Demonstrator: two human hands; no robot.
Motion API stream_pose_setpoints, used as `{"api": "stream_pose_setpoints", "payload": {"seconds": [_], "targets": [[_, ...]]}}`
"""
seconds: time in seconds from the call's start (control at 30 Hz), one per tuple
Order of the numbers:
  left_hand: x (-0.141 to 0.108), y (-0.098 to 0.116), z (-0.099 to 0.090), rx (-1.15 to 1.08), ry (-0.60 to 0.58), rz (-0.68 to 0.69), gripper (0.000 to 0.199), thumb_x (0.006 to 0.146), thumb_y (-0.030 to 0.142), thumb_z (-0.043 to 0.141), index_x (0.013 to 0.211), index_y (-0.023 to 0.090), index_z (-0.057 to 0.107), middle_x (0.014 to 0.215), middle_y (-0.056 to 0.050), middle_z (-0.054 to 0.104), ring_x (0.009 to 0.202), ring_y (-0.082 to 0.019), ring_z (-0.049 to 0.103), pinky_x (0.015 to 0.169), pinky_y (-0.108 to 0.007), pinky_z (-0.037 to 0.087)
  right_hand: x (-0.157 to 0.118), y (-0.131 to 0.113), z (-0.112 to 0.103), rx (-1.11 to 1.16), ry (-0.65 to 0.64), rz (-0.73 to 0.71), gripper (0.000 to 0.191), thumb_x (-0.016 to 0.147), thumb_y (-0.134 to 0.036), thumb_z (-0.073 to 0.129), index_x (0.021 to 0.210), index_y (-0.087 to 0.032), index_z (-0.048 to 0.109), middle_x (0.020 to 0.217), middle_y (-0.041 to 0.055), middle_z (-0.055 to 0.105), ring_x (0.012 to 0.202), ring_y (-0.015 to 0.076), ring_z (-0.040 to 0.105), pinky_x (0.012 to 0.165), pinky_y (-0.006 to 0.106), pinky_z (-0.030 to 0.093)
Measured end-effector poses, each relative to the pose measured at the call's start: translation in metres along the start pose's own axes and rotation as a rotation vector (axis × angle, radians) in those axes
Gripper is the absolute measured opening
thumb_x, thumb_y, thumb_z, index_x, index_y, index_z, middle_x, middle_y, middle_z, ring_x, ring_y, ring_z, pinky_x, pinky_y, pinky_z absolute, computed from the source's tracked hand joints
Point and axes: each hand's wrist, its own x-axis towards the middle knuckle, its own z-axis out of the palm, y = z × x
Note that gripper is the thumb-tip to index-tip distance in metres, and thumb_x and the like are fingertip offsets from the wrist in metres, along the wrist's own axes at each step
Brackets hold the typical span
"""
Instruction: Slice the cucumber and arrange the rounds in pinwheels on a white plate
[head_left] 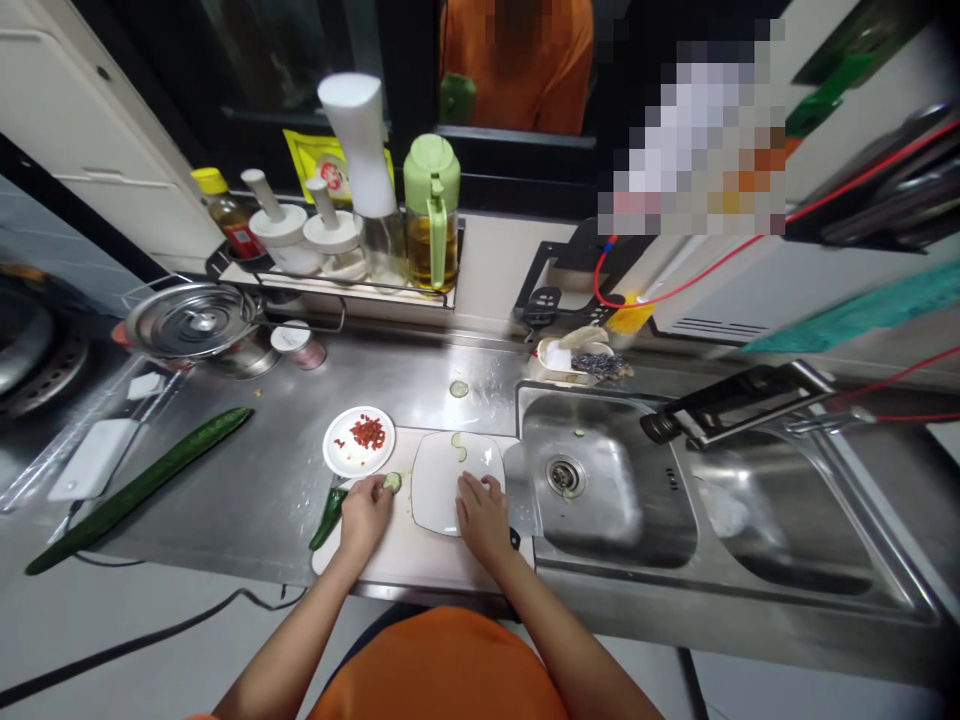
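Note:
My left hand (366,520) is closed around a few cucumber slices (392,482) at the left side of the white cutting board (420,568). A cut piece of cucumber (328,520) lies just left of that hand. On the board rests a square white plate (435,485), with a couple of pale green slices (460,447) along its far edge. Over the plate's right part is my right hand (484,512), fingers bent down and together; anything they pinch is hidden. Beside it lies a kitchen knife (525,490), its dark handle partly covered by the hand.
A round white plate (341,466) with chopped red pieces stands behind my left hand. At left lies a long cucumber (142,490). The double sink (615,540) is at right. Behind are a condiment rack (337,292), a lidded pot (195,320) and a stray slice (459,389).

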Motion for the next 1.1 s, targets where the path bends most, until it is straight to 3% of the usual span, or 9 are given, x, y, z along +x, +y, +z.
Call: {"api": "stream_pose_setpoints", "payload": {"seconds": [0.2, 0.4, 0.63, 0.8, 0.9, 1.0, 1.1], "targets": [[0.003, 0.002, -0.002, -0.052, -0.036, -0.130, 0.020, 0.072, 0.033, 0.053, 0.080, 0.018, 0.063, 0.071, -0.002, 0.063, 0.065, -0.016, 0.055, 0.066, -0.025, 0.039, 0.000, -0.004, -0.003, 0.000, -0.012, -0.016, 0.034, 0.091, -0.023, 0.041, 0.122, -0.020, 0.056, 0.128, 0.0076, 0.052, 0.115, 0.0279, 0.034, 0.091, 0.043, 0.034], [0.010, 0.002, -0.003, -0.170, -0.068, -0.271, 0.028, 0.068, 0.034, 0.057, 0.090, 0.017, 0.065, 0.071, -0.001, 0.066, 0.068, -0.017, 0.060, 0.068, -0.025, 0.040, 0.005, -0.010, -0.004, 0.015, -0.038, -0.028, 0.031, 0.090, -0.023, 0.044, 0.118, -0.022, 0.058, 0.126, 0.0080, 0.052, 0.116, 0.0266, 0.035, 0.089, 0.041, 0.036], [0.012, 0.003, -0.004, -0.414, -0.148, -0.284, 0.035, 0.064, 0.045, 0.064, 0.082, 0.015, 0.069, 0.073, -0.003, 0.068, 0.066, -0.015, 0.059, 0.065, -0.025, 0.041, 0.018, -0.019, -0.011, 0.127, -0.084, -0.002, 0.029, 0.089, -0.023, 0.047, 0.115, -0.023, 0.060, 0.119, 0.0066, 0.057, 0.113, 0.0253, 0.038, 0.083, 0.037, 0.039], [0.016, 0.030, -0.002, -0.629, -0.301, -0.209, 0.037, 0.060, 0.045, 0.069, 0.080, 0.014, 0.070, 0.068, -0.002, 0.065, 0.060, -0.012, 0.053, 0.059, -0.022, 0.039, 0.040, -0.021, -0.017, 0.410, -0.047, -0.074, 0.029, 0.085, -0.022, 0.053, 0.113, -0.022, 0.062, 0.109, 0.0049, 0.063, 0.105, 0.0208, 0.047, 0.089, 0.035, 0.037], [0.021, 0.052, 0.001, -0.717, -0.399, -0.201, 0.033, 0.058, 0.041, 0.073, 0.076, 0.013, 0.069, 0.066, -0.001, 0.063, 0.057, -0.010, 0.050, 0.056, -0.021, 0.038, 0.054, -0.020, -0.023, 0.568, -0.021, -0.047, 0.021, 0.083, -0.022, 0.057, 0.101, -0.022, 0.066, 0.099, 0.0021, 0.066, 0.100, 0.0186, 0.050, 0.088, 0.031, 0.038], [0.024, 0.069, 0.006, -0.842, -0.483, -0.300, 0.031, 0.056, 0.034, 0.077, 0.076, 0.013, 0.067, 0.064, 0.000, 0.062, 0.055, -0.008, 0.050, 0.053, -0.019, 0.038, 0.060, -0.015, -0.031, 0.616, -0.035, 0.021, 0.011, 0.082, -0.020, 0.056, 0.083, -0.022, 0.068, 0.085, -0.0002, 0.067, 0.094, 0.0170, 0.053, 0.083, 0.027, 0.040], [0.026, 0.077, 0.012, -1.022, -0.590, -0.519, 0.029, 0.062, 0.031, 0.076, 0.082, 0.012, 0.065, 0.070, -0.003, 0.064, 0.059, -0.009, 0.056, 0.055, -0.018, 0.043, 0.062, -0.005, -0.041, 0.625, -0.051, 0.018, 0.012, 0.083, -0.019, 0.054, 0.079, -0.021, 0.066, 0.082, -0.0010, 0.066, 0.090, 0.0155, 0.055, 0.081, 0.026, 0.040]]}}
